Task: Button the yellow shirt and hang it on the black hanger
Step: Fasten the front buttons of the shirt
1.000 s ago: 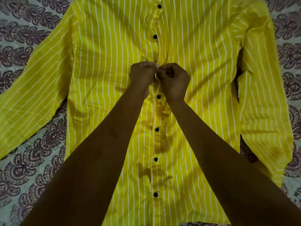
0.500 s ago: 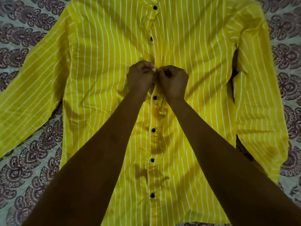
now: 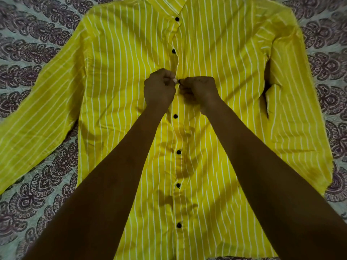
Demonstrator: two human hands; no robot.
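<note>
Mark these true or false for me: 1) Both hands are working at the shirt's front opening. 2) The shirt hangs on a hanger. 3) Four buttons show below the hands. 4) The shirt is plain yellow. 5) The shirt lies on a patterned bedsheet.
1) True: the left hand and right hand pinch the front edges of the shirt at a button between them.
2) False: it lies spread flat, and no hanger is in view.
3) True: four black buttons run down the front below the hands, the nearest just under them.
4) False: it has white stripes.
5) True: the bedsheet has a dark paisley print.
</note>
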